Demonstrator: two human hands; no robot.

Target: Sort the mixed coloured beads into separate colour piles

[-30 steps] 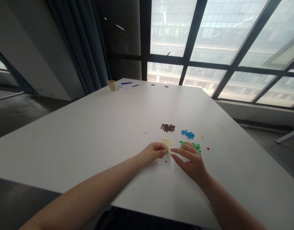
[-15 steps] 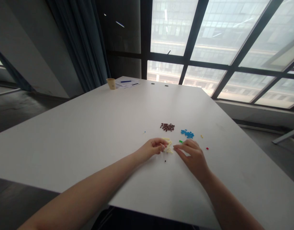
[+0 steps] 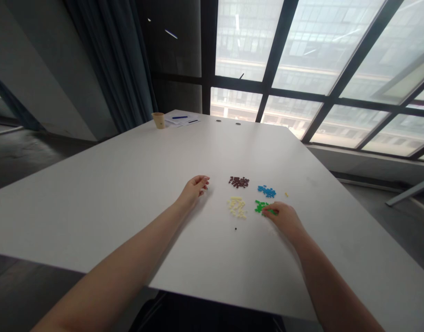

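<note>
My left hand (image 3: 194,189) hovers over or rests on the white table left of the piles, its thumb and fingers brought together; anything pinched there is too small to make out. My right hand (image 3: 284,216) reaches into the pile of small green bricks (image 3: 259,206), fingertips closed at its near right side and covering part of it. What they grip is hidden. Between the hands lies a loose pile of cream bricks (image 3: 237,207). Behind it is a pile of dark brown bricks (image 3: 240,182), and a blue brick pile (image 3: 267,191) sits behind the green one.
A tiny black piece (image 3: 236,228) lies in front of the cream pile, and a small yellow piece (image 3: 286,194) right of the blue one. At the table's (image 3: 122,193) far end stand a paper cup (image 3: 158,121) and papers with pens (image 3: 180,119).
My left hand has moved left and away from the cream bricks, which now show fully. My right hand has shifted slightly right, uncovering much of the green pile; the red piece is no longer visible.
</note>
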